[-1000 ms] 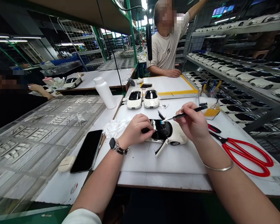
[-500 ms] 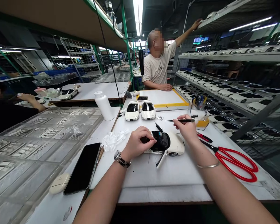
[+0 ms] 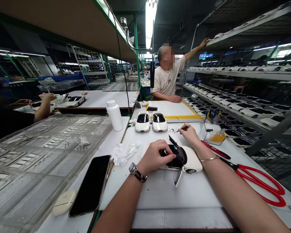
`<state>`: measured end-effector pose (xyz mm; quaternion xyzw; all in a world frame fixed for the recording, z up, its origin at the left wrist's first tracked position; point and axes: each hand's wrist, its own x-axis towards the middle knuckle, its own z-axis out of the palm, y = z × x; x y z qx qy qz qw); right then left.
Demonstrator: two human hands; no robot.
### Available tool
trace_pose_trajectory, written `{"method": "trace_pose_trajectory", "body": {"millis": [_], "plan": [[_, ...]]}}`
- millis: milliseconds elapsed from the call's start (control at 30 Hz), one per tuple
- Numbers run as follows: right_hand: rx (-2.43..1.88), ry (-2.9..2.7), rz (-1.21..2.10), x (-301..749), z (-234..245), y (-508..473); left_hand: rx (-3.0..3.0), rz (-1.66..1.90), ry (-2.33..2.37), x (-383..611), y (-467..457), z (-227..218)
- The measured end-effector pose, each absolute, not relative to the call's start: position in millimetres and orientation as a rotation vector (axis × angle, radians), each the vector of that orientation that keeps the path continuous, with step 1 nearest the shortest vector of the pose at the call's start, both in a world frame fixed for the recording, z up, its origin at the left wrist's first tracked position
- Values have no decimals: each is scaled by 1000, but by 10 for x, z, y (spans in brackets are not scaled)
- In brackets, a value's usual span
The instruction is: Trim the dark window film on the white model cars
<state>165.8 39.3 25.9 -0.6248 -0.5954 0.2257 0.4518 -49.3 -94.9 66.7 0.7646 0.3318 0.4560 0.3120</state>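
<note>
A white model car with a dark cabin lies on the white bench, one door hanging open at its front. My left hand is closed on the car's dark roof and holds it down. My right hand reaches beyond the car, fingers pinched on black tweezers whose tip points left at small loose parts on the bench. Two finished white model cars stand side by side just behind that spot.
Red-handled scissors and a red tool lie right. A clear tool cup, white bottle, crumpled wrap, phone and earbud case surround me. Plastic trays fill the left. A person reaches to the car-laden shelves.
My right hand has lifted the tweezers off the car and carried them forward and down to the loose parts by the two finished cars. My view has tilted upward. Left hand still holds the car.
</note>
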Motion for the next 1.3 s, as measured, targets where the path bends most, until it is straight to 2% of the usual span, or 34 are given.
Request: {"method": "trace_pose_trajectory", "body": {"millis": [133, 1300], "plan": [[-1550, -1434, 512, 1728, 214, 368, 2013, 1180, 853, -494, -945, 658], [-1452, -1147, 850, 1691, 92, 445, 1986, 1126, 882, -500, -944, 668]]}}
